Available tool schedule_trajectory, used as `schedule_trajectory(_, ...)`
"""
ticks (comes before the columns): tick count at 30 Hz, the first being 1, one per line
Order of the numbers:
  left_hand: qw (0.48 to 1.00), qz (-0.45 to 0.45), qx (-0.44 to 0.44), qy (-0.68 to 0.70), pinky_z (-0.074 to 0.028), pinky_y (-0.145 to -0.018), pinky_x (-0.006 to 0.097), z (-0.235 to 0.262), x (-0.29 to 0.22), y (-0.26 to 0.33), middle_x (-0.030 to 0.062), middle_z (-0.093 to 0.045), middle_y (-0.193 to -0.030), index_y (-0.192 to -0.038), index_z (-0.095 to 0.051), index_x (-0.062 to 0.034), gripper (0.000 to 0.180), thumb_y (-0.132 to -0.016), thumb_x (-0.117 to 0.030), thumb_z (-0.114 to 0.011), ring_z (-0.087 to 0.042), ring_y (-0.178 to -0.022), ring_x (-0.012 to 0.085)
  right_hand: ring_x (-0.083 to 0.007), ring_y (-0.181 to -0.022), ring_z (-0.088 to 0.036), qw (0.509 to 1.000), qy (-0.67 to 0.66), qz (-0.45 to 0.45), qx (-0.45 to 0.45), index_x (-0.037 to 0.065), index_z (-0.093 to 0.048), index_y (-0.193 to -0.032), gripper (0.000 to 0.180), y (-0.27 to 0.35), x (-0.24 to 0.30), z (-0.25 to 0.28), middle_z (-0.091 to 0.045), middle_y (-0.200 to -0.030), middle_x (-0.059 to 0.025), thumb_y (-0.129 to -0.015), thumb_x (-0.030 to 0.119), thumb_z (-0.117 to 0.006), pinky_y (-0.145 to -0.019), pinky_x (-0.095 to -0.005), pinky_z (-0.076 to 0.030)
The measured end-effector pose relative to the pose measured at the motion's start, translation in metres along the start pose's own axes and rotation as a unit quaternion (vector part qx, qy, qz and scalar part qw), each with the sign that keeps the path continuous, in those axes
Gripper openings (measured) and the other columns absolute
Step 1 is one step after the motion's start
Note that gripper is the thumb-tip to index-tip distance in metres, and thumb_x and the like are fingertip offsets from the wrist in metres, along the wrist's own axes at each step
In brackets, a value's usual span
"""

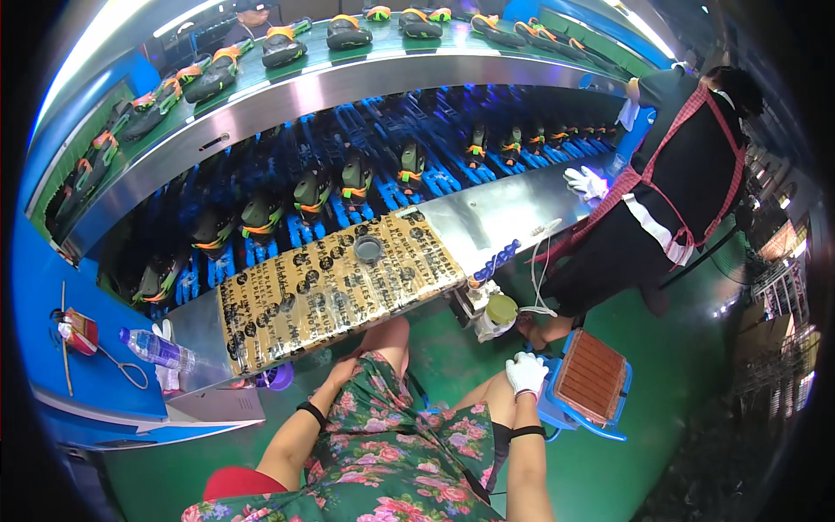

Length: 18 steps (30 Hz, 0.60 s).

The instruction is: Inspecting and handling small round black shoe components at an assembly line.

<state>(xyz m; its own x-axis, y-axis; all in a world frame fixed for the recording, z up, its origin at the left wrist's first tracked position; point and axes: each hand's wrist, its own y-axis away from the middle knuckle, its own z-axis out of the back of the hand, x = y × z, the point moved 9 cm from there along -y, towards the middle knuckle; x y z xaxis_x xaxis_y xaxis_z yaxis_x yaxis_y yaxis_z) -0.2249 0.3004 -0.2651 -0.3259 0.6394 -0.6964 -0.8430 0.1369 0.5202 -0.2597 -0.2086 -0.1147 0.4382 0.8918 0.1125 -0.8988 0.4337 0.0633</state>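
I sit in a floral dress at a workbench covered by a yellow-and-black patterned mat (pixel 287 300). My bare left hand (pixel 342 370), with a black band at the wrist, lies on my thigh just below the bench edge and holds nothing. My right hand (pixel 526 372) wears a white glove, and its fingers curl over the near rim of a blue crate (pixel 555 416) on the floor at my right. A brown ribbed pad (pixel 593 374) lies on top of the crate. A grey tape roll (pixel 368 250) sits on the mat.
Black shoes with orange and green trim ride a green conveyor (pixel 383 54) and blue racks (pixel 435 178) behind the bench. A co-worker in a black apron and a white glove (pixel 584 181) stands at right. A water bottle (pixel 156 350) lies at left, and a yellow-lidded jar (pixel 499 311) sits under the bench.
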Motion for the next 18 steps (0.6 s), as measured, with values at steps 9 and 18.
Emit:
schedule_trajectory(9,0.99,-0.041,-0.134,0.015,-0.048,-0.097,0.048,0.031,0.024,0.029,0.0266,-0.069,-0.117,-0.128,-0.065,-0.011,0.048,-0.108,-0.04,-0.032,-0.064,-0.112,0.0441,-0.0333,-0.109,-0.062,0.998,0.004,-0.058,0.014,0.012,-0.075,-0.092,0.03,0.015,-0.06,-0.003,-0.072,-0.108,-0.0096,-0.082,0.035,-0.058,-0.093,-0.055,-0.045)
schedule_trajectory(18,0.992,0.07,-0.069,0.075,-0.045,-0.096,0.046,0.022,0.033,0.033,0.03,-0.069,-0.114,-0.118,-0.068,-0.0068,0.058,-0.103,-0.053,-0.035,-0.063,-0.112,0.0437,-0.0328,-0.109,-0.062,0.998,-0.045,-0.051,-0.012,0.015,-0.077,-0.095,0.029,0.015,-0.054,0.0,-0.072,-0.108,-0.0083,-0.081,0.035,-0.062,-0.095,-0.0547,-0.044)
